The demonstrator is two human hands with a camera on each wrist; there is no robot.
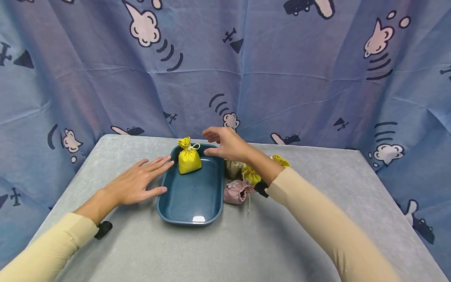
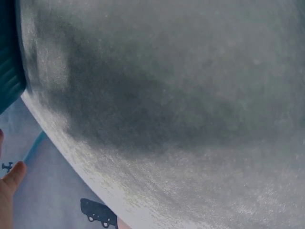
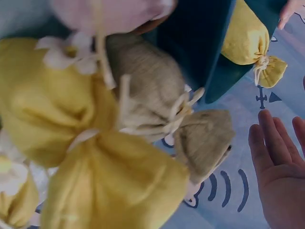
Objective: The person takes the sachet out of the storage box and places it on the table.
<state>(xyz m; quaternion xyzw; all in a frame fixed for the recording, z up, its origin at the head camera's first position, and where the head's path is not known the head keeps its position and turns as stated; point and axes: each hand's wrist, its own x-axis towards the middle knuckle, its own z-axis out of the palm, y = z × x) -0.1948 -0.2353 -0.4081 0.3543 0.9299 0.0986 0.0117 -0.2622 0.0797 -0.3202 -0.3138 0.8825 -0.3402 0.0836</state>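
Observation:
A yellow drawstring pouch (image 1: 189, 159) stands upright in the far left corner of a blue plastic tray (image 1: 190, 196). My left hand (image 1: 141, 180) is spread along the tray's left side, fingertips at the rim and holding nothing. Over the tray's far right corner hovers my right hand (image 1: 227, 145), its fingers loosely bent with nothing between them. Below the right forearm, beside the tray, lie a brown pouch (image 3: 145, 81), a pink pouch (image 1: 237, 192) and yellow pouches (image 3: 105, 176). The right wrist view shows the right palm (image 3: 286, 191) bare, close to the brown pouch.
The grey table (image 1: 141, 250) reaches back to a blue patterned curtain (image 1: 197, 51), which hangs behind it and at both sides. Another yellow pouch (image 1: 280, 159) shows behind the right forearm. In the left wrist view the tray's outer wall (image 2: 9, 62) is at the left edge.

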